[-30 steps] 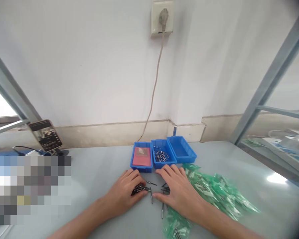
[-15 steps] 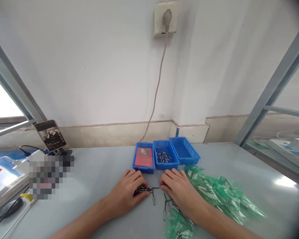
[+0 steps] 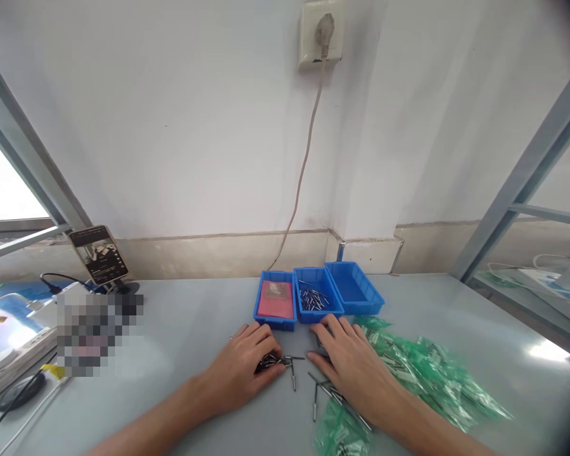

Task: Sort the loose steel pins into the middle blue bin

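My left hand (image 3: 247, 361) rests on the table, curled round a bunch of small metal pins (image 3: 268, 361), some poking out past its fingertips. Opposite it, my right hand (image 3: 349, 361) has its thumb and fingers bent apart, with a bit of dark metal between them. Several loose metal pins (image 3: 335, 394) lie under and beside my right hand, at the mouth of a small green bag (image 3: 341, 430). Beyond the hands, a blue bin (image 3: 319, 315) holds more pins. To its left, another blue bin (image 3: 274, 325) contains a red packet (image 3: 276, 304).
A third blue bin (image 3: 356, 288) stands at the back right. Green plastic bags (image 3: 427, 367) of parts lie right of my right hand. On the left are a phone on a stand (image 3: 98, 254), a power strip (image 3: 23, 354), a black mouse (image 3: 22, 391) and cables.
My right hand has opened its thumb away from its fingers and shifted slightly. The loose pins beneath it have moved. My left hand keeps its hold on the pins.
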